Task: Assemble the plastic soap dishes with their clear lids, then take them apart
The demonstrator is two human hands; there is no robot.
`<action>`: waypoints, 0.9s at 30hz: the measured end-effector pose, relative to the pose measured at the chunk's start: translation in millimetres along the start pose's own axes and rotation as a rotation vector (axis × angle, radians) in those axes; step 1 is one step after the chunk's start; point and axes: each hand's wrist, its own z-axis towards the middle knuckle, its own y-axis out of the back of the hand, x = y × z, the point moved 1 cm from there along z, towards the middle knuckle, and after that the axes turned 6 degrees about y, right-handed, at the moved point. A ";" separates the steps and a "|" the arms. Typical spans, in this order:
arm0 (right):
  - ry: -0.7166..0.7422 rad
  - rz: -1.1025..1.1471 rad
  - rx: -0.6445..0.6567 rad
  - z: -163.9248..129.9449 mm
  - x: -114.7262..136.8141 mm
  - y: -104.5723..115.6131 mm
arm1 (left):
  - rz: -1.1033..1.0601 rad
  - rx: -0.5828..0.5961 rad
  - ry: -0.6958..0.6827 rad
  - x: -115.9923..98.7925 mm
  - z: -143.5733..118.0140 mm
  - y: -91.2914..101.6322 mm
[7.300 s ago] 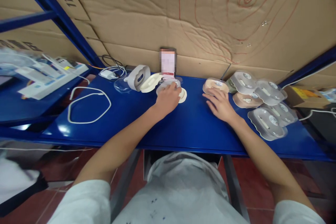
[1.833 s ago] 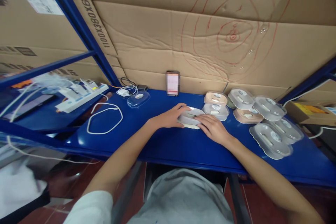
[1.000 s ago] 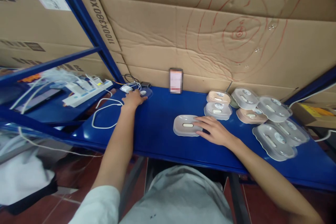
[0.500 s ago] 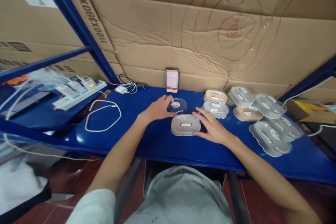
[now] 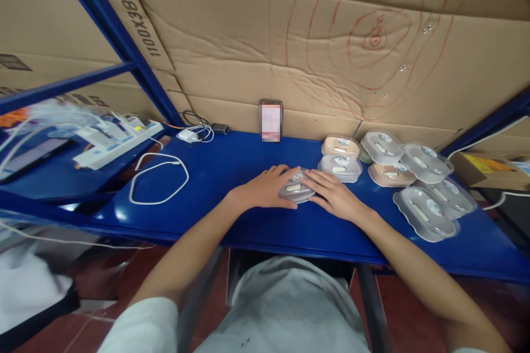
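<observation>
A small grey plastic box with a clear lid (image 5: 295,194) rests on the blue table between my hands. A round sticker shows on its lid, and a pale slot-like piece lies near the middle. My left hand (image 5: 267,188) wraps the box's left side, fingers over the far edge and thumb at the near edge. From the right, my right hand (image 5: 336,193) presses its fingers onto the lid and the right rim. Both hands partly cover the box.
Several similar boxes, grey (image 5: 426,212) and peach (image 5: 391,174), are stacked on the right. A phone (image 5: 270,121) leans against the cardboard (image 5: 215,44) at the back. A white cable (image 5: 187,174) and a power strip (image 5: 120,146) lie to the left.
The clear lid, apart behind the grey box before, now sits on it. My left hand has moved right and nearer, and both hands have closed around the box.
</observation>
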 end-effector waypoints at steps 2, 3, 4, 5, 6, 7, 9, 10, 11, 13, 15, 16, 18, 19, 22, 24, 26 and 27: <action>0.002 -0.025 -0.013 -0.5 -3.3 -2.2 | 0.031 -0.020 0.011 -1.2 1.7 -3.5; -0.001 -0.037 -0.021 -0.8 -5.0 -3.2 | 0.050 -0.044 0.022 -2.7 2.5 -5.1; -0.006 -0.045 -0.029 -1.1 -6.6 -4.1 | 0.072 -0.069 0.033 -4.9 3.3 -7.0; -0.012 -0.049 -0.036 -1.4 -8.0 -4.8 | 0.092 -0.093 0.044 -7.8 3.9 -9.3; -0.016 -0.048 -0.041 -1.6 -9.0 -5.4 | 0.109 -0.114 0.055 -11.2 4.5 -11.9; -0.019 -0.043 -0.043 -1.8 -9.7 -6.0 | 0.123 -0.132 0.069 -15.0 5.0 -14.9; -0.027 -0.023 -0.033 -1.9 -10.0 -7.0 | 0.149 -0.172 0.107 -22.2 5.7 -20.9; -0.032 -0.012 -0.025 -1.8 -9.8 -7.5 | 0.160 -0.192 0.128 -25.1 5.9 -23.4; -0.036 -0.002 -0.017 -1.8 -9.6 -7.9 | 0.168 -0.209 0.146 -27.4 6.0 -25.3; -0.042 0.009 -0.004 -1.6 -9.2 -8.6 | 0.175 -0.224 0.168 -29.8 5.8 -27.1; -0.038 0.010 0.002 -1.4 -8.9 -9.6 | 0.174 -0.225 0.179 -30.5 5.3 -27.2; -0.033 0.007 0.004 -1.2 -8.5 -10.4 | 0.173 -0.226 0.185 -30.9 5.1 -27.2; -0.027 0.002 0.003 -0.2 -7.2 -12.4 | 0.170 -0.235 0.202 -32.5 5.0 -28.1; -0.029 -0.001 0.002 0.6 -6.2 -13.4 | 0.168 -0.242 0.211 -33.8 5.2 -29.1; -0.035 -0.019 -0.001 3.4 -4.7 -11.9 | 0.153 -0.253 0.227 -35.9 6.7 -29.5; -0.033 -0.052 -0.009 2.8 -9.2 -3.9 | 0.136 -0.246 0.236 -30.4 6.6 -22.7; -0.080 -0.099 -0.056 -2.9 -21.7 10.3 | 0.108 -0.227 0.247 -15.3 2.8 -7.3; -0.130 -0.119 -0.092 -8.1 -30.9 18.5 | 0.088 -0.214 0.252 -4.1 -1.0 3.0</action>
